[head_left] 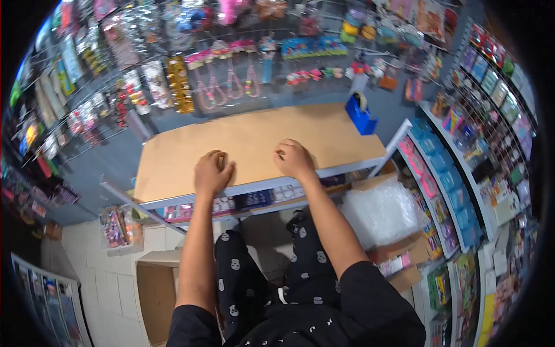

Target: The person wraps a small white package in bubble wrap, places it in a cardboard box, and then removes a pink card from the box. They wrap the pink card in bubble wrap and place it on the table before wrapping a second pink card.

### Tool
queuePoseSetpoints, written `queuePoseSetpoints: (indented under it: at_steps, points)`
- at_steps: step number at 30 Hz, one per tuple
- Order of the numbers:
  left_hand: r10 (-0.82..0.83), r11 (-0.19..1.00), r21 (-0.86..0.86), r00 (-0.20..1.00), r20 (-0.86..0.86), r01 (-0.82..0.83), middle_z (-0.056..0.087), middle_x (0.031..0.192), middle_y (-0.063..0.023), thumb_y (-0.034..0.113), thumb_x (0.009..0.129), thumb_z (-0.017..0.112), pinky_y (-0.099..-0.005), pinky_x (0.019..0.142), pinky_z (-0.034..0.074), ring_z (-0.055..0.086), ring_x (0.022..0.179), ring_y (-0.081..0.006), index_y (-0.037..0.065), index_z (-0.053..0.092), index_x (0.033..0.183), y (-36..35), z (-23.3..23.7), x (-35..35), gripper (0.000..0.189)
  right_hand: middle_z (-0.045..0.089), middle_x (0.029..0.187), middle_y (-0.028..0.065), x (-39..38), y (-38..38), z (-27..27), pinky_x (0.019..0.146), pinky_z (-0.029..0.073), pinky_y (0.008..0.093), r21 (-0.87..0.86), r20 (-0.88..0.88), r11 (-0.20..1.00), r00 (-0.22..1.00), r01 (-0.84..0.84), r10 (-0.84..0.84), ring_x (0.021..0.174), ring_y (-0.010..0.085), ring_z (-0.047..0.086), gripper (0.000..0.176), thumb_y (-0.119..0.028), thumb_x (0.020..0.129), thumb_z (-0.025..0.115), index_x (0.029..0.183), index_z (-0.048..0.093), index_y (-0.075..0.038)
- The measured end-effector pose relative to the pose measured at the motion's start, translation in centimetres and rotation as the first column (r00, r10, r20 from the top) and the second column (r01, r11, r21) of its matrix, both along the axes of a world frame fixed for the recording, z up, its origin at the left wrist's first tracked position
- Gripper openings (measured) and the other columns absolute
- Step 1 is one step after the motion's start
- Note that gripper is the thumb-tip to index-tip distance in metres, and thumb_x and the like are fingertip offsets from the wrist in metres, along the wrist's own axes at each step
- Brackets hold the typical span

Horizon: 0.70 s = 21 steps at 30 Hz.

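Observation:
My left hand (214, 172) rests near the front edge of the light wooden tabletop (243, 130). Its fingers are loosely curled, the thumb stands apart from them, and nothing shows in the hand. To its right, my right hand (293, 159) lies over the same tabletop, fingers bent and a dark gap visible between them and the thumb. I see no object in it, though part of the palm is hidden. At the tabletop's back right corner stands a blue tape dispenser (362, 115), well away from both hands.
Packaged trinkets hang on the wall rack (231, 52) behind. A shelf under the tabletop holds small packs (257, 199). Bubble wrap (381, 211) fills a carton at right, beside shelving (448, 173). An open cardboard box (156, 295) and a plastic bin (122, 231) stand left.

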<state>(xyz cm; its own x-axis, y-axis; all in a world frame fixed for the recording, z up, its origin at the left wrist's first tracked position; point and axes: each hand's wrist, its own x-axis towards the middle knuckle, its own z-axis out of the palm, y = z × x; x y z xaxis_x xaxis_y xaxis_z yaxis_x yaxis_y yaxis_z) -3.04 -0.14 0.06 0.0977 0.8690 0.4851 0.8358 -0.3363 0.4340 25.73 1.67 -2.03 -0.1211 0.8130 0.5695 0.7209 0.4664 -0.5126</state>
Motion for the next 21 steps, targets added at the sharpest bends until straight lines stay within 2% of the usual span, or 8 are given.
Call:
queuePoseSetpoints:
  at_steps: [5, 8, 11, 12, 15, 16, 17, 21]
  points:
    - [-0.007, 1.0, -0.02, 1.0, -0.001, 0.007, 0.071, 0.128, -0.0165, 0.037, 0.088, 0.078, -0.0451, 0.104, 0.052, 0.066, 0.119, -0.0371, 0.004, 0.076, 0.114, 0.1, 0.0, 0.1, 0.042, 0.073, 0.091, 0.0093, -0.5, -1.1, 0.7, 0.079, 0.058, 0.0475, 0.064, 0.01, 0.995, 0.997, 0.08, -0.081, 0.09, 0.0328, 0.071, 0.016, -0.022, 0.085, 0.065, 0.081, 0.074, -0.01]
    - [-0.02, 0.999, -0.035, 0.999, 0.037, 0.021, 0.072, 0.127, -0.0163, 0.035, 0.089, 0.078, -0.0445, 0.102, 0.053, 0.067, 0.118, -0.0364, 0.004, 0.076, 0.115, -0.1, 0.4, 0.3, 0.041, 0.073, 0.089, 0.0092, -0.7, -2.1, 1.0, 0.08, 0.058, 0.0456, 0.052, 0.031, 0.983, 0.983, 0.177, -0.179, 0.088, 0.0334, 0.071, 0.014, -0.019, 0.086, 0.068, 0.08, 0.074, -0.008]
    - [-0.008, 0.998, -0.067, 0.999, 0.032, 0.01, 0.071, 0.128, -0.0156, 0.036, 0.089, 0.078, -0.0438, 0.103, 0.053, 0.066, 0.119, -0.0352, 0.004, 0.076, 0.116, -0.1, 0.5, 0.4, 0.041, 0.073, 0.086, 0.0091, -0.7, -3.2, 0.2, 0.077, 0.058, 0.0456, 0.16, -0.004, 0.964, 0.977, 0.213, -0.215, 0.086, 0.0332, 0.071, 0.014, -0.019, 0.085, 0.068, 0.076, 0.073, -0.008]
    - [-0.01, 0.999, -0.041, 1.0, 0.016, 0.011, 0.072, 0.128, -0.015, 0.037, 0.09, 0.078, -0.0432, 0.102, 0.053, 0.067, 0.119, -0.0344, 0.004, 0.076, 0.116, 0.0, 0.3, 0.3, 0.041, 0.073, 0.09, 0.0074, -0.7, -4.0, 0.1, 0.082, 0.057, 0.047, 0.129, 0.008, 0.968, 0.975, 0.217, -0.22, 0.09, 0.0315, 0.071, 0.011, -0.018, 0.085, 0.069, 0.081, 0.073, -0.009]
    - [-0.012, 0.999, -0.039, 1.0, 0.021, 0.012, 0.072, 0.128, -0.0159, 0.035, 0.09, 0.078, -0.0424, 0.101, 0.053, 0.067, 0.118, -0.0344, 0.004, 0.076, 0.116, 0.2, 0.0, 0.2, 0.04, 0.073, 0.096, 0.0071, -0.7, -6.0, -0.9, 0.092, 0.053, 0.0509, 0.259, -0.046, 0.944, 0.979, 0.205, -0.2, 0.098, 0.0303, 0.069, 0.009, -0.018, 0.084, 0.068, 0.085, 0.073, -0.01]
    - [-0.031, 0.991, -0.125, 0.993, 0.111, 0.045, 0.072, 0.127, -0.0173, 0.033, 0.091, 0.078, -0.042, 0.101, 0.053, 0.068, 0.117, -0.0345, 0.002, 0.075, 0.116, 0.2, 0.3, 0.2, 0.04, 0.071, 0.106, 0.0083, -0.8, -6.5, -1.6, 0.106, 0.045, 0.0531, 0.277, -0.066, 0.945, 0.984, 0.175, -0.163, 0.112, 0.0314, 0.065, 0.011, -0.018, 0.087, 0.069, 0.094, 0.072, -0.01]
    - [-0.063, 0.997, -0.041, 0.996, 0.063, 0.066, 0.072, 0.125, -0.0191, 0.032, 0.091, 0.079, -0.0407, 0.1, 0.054, 0.069, 0.114, -0.0347, 0.001, 0.074, 0.116, 0.8, -0.6, -0.2, 0.041, 0.07, 0.108, 0.0098, -0.5, -6.9, -2.5, 0.107, 0.044, 0.0529, 0.294, -0.065, 0.945, 0.989, 0.144, -0.131, 0.114, 0.0324, 0.064, 0.013, -0.018, 0.087, 0.069, 0.096, 0.071, -0.009]
    - [-0.097, 0.991, -0.073, 0.985, 0.139, 0.108, 0.072, 0.125, -0.0208, 0.03, 0.093, 0.078, -0.0386, 0.101, 0.053, 0.07, 0.115, -0.0327, -0.002, 0.072, 0.119, 1.9, -2.1, -1.1, 0.042, 0.065, 0.122, 0.0172, 1.1, -12.0, -2.7, 0.111, 0.043, 0.0508, 0.271, -0.058, 0.959, 0.996, 0.079, -0.065, 0.122, 0.0365, 0.061, 0.02, -0.013, 0.085, 0.072, 0.104, 0.07, -0.004]
